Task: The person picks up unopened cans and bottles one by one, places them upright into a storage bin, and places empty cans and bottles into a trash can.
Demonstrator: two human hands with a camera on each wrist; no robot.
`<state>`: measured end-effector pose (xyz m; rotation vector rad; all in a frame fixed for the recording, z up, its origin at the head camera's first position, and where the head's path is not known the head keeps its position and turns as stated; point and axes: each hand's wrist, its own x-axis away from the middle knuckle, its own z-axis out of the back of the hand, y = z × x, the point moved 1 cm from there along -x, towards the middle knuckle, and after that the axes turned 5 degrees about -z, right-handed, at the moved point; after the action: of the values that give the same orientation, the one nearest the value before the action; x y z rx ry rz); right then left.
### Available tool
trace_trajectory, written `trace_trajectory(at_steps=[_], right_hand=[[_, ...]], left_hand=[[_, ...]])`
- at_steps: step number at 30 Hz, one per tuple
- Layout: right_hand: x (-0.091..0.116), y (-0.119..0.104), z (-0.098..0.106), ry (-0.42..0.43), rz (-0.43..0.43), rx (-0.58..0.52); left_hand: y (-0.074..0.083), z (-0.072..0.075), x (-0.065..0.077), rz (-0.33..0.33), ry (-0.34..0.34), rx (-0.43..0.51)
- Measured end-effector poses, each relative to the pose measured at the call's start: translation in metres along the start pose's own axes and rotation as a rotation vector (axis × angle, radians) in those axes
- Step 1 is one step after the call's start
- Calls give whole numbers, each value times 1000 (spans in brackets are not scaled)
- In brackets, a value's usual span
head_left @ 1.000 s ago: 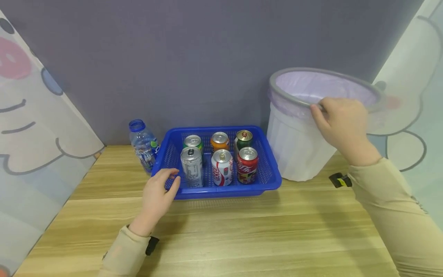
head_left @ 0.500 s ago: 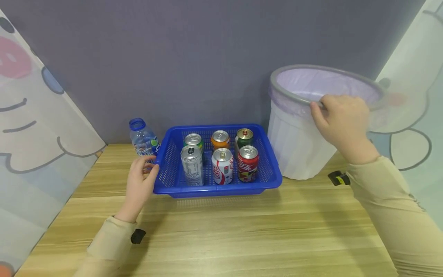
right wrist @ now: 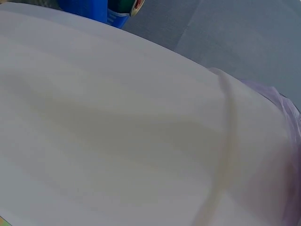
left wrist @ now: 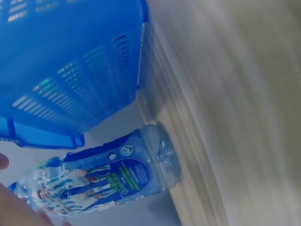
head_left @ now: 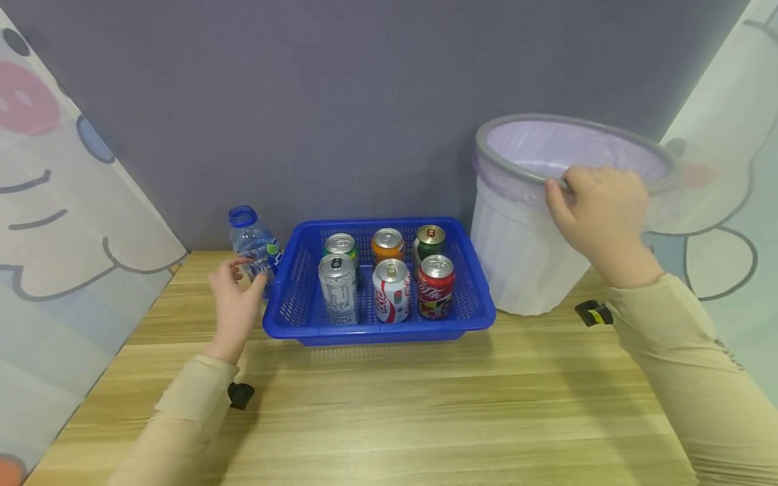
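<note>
A clear plastic bottle (head_left: 254,237) with a blue label stands upright left of the basket, its blue neck uncapped. My left hand (head_left: 234,297) is at the bottle's near side, thumb and fingers apart; contact is hard to make out. The left wrist view has the bottle (left wrist: 108,174) by the basket wall, with part of my hand (left wrist: 19,209) in the lower left corner. At the right, my right hand (head_left: 608,212) grips the grey rim of a white trash can (head_left: 523,263) lined with a purple bag. The can's white side (right wrist: 141,117) fills the right wrist view.
A blue plastic basket (head_left: 389,333) sits mid-table, holding several upright drink cans, among them a silver can (head_left: 339,293), a white-and-red can (head_left: 391,297) and a red can (head_left: 435,293). A grey wall (head_left: 377,101) stands behind the wooden table (head_left: 425,412).
My left hand has moved left from the basket's left front corner, over to the bottle. My right hand has kept its grip on the trash can rim.
</note>
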<state>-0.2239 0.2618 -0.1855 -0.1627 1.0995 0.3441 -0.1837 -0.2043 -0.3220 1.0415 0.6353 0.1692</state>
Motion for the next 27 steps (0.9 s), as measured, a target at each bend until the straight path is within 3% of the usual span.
trace_trajectory(at_steps=[5, 12, 18, 27], right_hand=[[0, 1, 2, -9, -2, 13], [0, -1, 3, -12, 7, 12], [0, -2, 3, -5, 8, 13], [1, -2, 2, -4, -2, 19]], left_hand=[[0, 0, -13, 126, -2, -23], [0, -4, -26, 194, -43, 4], [-4, -8, -36, 221, -58, 80], [-4, -11, -48, 220, -72, 114]])
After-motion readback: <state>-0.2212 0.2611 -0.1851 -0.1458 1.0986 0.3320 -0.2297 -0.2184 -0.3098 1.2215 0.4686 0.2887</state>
